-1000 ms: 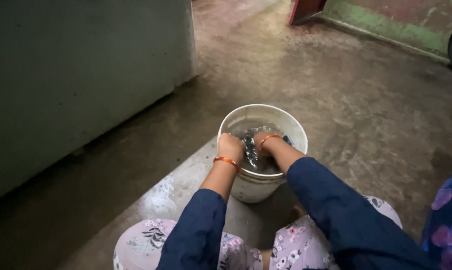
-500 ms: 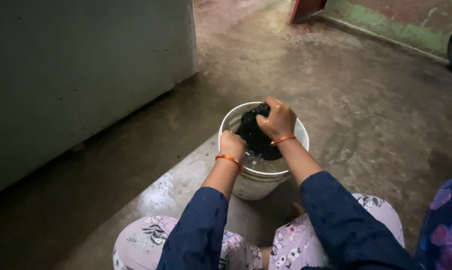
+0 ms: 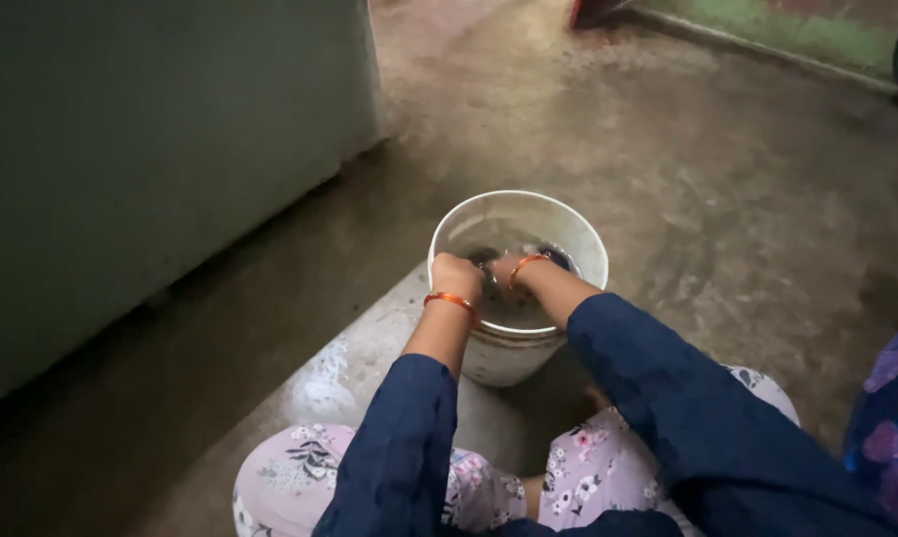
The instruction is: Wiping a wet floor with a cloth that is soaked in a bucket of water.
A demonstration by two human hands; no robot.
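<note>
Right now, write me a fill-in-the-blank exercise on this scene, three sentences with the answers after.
1. Both hands reach into a white ____ of water.
2. Each wrist wears an ____ bangle.
3. The left hand and the right hand work a dark ____ in the water.
Missing words: bucket; orange; cloth.

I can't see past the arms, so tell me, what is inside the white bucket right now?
The white bucket holds water and a dark wet cloth. The left hand rests at the near rim, and the right hand is dipped in. Most of the cloth and the bucket's bottom are hidden.
</note>
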